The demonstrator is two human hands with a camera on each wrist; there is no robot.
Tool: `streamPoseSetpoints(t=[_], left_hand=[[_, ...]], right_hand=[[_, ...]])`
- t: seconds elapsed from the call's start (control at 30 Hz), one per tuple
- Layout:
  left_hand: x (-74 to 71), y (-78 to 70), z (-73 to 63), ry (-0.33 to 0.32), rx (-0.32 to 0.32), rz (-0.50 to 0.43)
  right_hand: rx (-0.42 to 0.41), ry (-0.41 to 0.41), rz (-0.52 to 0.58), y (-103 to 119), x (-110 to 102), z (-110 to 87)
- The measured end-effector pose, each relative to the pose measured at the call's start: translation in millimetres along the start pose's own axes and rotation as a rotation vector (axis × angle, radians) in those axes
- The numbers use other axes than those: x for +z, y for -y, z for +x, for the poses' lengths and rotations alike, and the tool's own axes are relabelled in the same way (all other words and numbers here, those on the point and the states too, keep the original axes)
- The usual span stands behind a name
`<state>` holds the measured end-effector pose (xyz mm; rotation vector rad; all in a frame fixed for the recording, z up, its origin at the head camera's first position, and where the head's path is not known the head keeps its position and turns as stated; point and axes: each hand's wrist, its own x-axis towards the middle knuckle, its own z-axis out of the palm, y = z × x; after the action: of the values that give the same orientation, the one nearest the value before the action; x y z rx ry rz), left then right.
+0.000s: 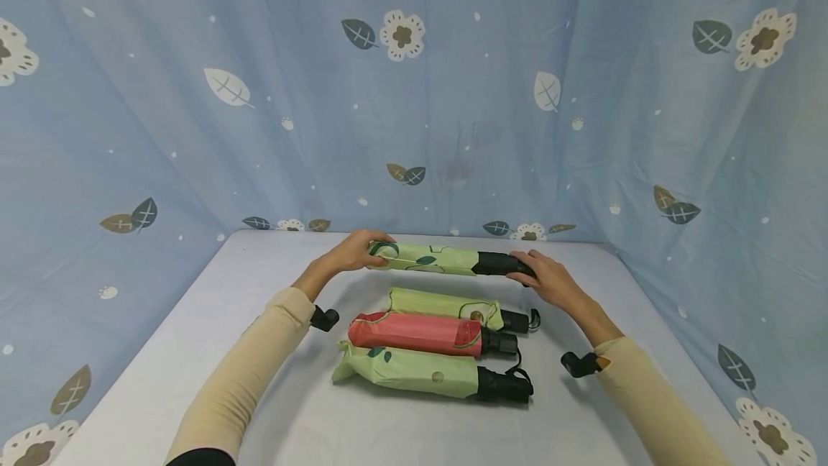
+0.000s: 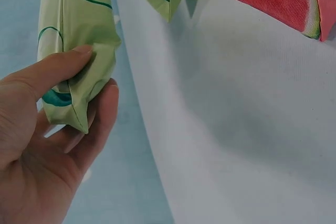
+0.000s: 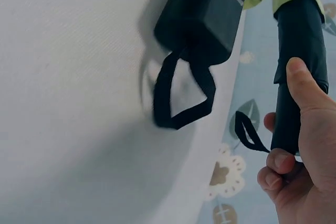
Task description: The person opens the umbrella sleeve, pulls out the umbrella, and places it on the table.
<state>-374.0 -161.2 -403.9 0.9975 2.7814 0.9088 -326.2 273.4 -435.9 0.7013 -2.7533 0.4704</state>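
A folded light green umbrella (image 1: pixel 446 259) with dark leaf prints is held level above the back of the table. My left hand (image 1: pixel 354 250) grips its cloth end, thumb on one side and fingers on the other, as the left wrist view shows. At the black handle, my right hand (image 1: pixel 546 277) pinches with thumb and fingers; a small strap hangs there in the right wrist view. Nearer to me lie three more folded umbrellas, handles to the right: a green one (image 1: pixel 440 304), a red watermelon-patterned one (image 1: pixel 414 333) and another light green one (image 1: pixel 420 371).
The white table (image 1: pixel 291 416) carries the umbrellas near its middle. A blue curtain (image 1: pixel 453 128) printed with leaves and flowers stands behind and along both sides. Black wrist straps loop from the umbrella handles, such as the strap (image 1: pixel 520 374) on the front one.
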Motion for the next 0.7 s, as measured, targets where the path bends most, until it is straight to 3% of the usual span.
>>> streamPoseSetpoints(t=[0.3,0.57,0.7], left_hand=[[-3.4,1.0,-0.7,0.002,-0.015,-0.001],[-2.5,-0.4,-8.7,-0.006,0.048,-0.057],[-0.9,-0.4,-9.2,0.018,-0.004,-0.092]], right_hand=[[-0.020,-0.012,0.044,-12,3,-6.6],[-0.003,0.005,0.062,-16,3,-10.5],[0.008,0.019,0.071,-17,2,-13.3]])
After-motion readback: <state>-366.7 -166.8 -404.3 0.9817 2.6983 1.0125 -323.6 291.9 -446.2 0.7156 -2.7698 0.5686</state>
